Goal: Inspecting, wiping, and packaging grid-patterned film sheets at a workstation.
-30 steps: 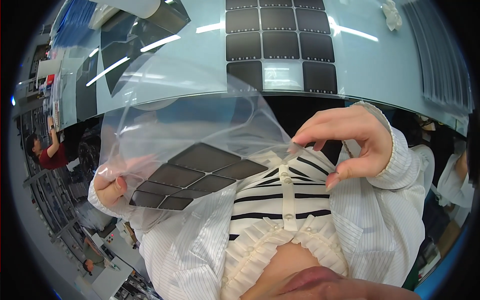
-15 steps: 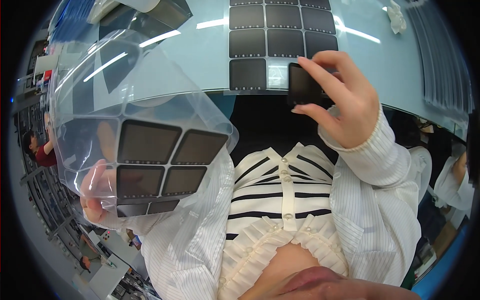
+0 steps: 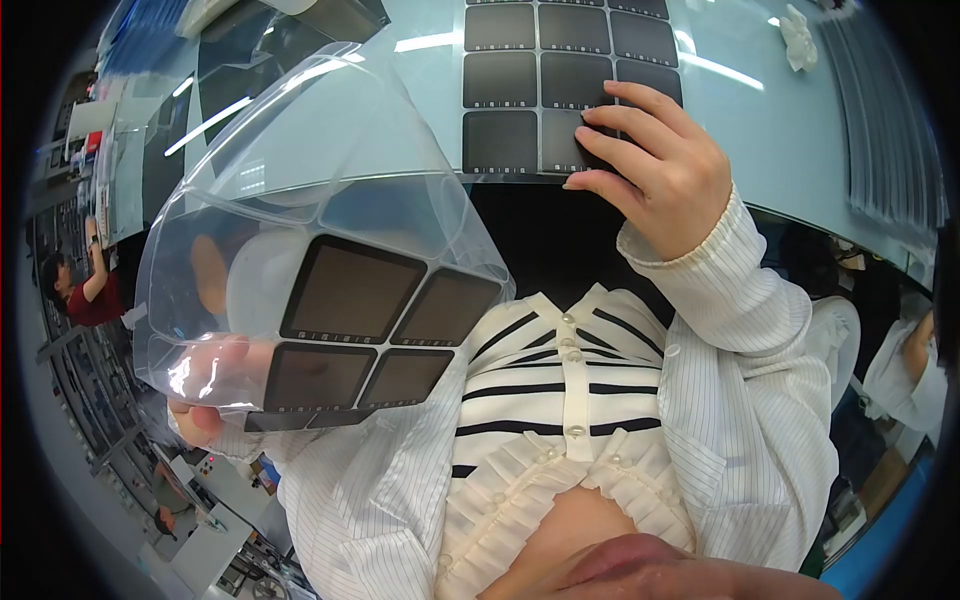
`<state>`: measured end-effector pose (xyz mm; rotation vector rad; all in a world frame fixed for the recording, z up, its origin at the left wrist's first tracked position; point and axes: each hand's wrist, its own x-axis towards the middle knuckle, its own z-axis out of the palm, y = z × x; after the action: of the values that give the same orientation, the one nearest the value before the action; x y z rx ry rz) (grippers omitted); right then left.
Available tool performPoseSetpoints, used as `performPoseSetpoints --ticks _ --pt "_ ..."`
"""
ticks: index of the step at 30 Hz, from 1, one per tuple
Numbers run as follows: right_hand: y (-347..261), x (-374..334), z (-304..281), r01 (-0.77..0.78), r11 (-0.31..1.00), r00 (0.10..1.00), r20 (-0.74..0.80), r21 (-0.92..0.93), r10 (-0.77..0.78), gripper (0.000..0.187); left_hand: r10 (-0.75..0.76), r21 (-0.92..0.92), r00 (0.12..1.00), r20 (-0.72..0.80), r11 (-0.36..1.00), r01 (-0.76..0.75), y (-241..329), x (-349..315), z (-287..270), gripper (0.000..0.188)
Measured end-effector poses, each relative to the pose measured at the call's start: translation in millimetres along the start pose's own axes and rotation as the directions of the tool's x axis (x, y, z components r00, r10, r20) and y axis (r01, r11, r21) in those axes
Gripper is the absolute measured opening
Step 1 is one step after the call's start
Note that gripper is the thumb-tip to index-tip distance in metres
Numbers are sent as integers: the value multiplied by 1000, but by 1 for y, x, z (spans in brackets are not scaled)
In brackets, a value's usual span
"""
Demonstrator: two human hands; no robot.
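Observation:
My left hand [image 3: 210, 370] is closed around the edge of a clear plastic pocket sheet [image 3: 385, 190], its fingers partly showing through. Several dark rectangular panels [image 3: 352, 290] sit in rows on the sheet's lower part, while its upper part is see-through and bowed. Over the near edge of the table, my right hand [image 3: 665, 170] has its fingers apart. Its fingertips reach the dark panel [image 3: 558, 140] in the middle of the nearest row of a grid of similar panels [image 3: 498, 140]. My hand covers that panel's right side and the spot beyond it.
The grid lies on a pale glossy table [image 3: 740, 130]. A crumpled white tissue [image 3: 797, 40] and a stack of clear sheets [image 3: 885, 130] are at the right. Dark sheets [image 3: 290, 50] lie at the far left. Another person [image 3: 85, 285] is beyond the left side.
My right hand has moved forward, bringing the dark panel down into the gap in the nearest row. The sheet in my left hand has shifted right and tilted.

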<state>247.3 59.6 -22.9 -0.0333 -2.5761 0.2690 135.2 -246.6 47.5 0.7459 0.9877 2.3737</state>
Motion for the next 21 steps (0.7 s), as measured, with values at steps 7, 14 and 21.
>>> performPoseSetpoints --ticks 7,14,21 --pt "-2 0 -2 4 1000 1000 1 13 -4 31 -255 300 946 198 935 190 51 20 -40 32" --pt "-4 -1 -5 45 999 998 39 31 -46 39 -461 422 827 323 852 310 64 36 -46 45" --pt "-22 -5 -55 -28 937 999 -23 349 38 46 -602 409 604 522 798 443 31 81 -21 64"
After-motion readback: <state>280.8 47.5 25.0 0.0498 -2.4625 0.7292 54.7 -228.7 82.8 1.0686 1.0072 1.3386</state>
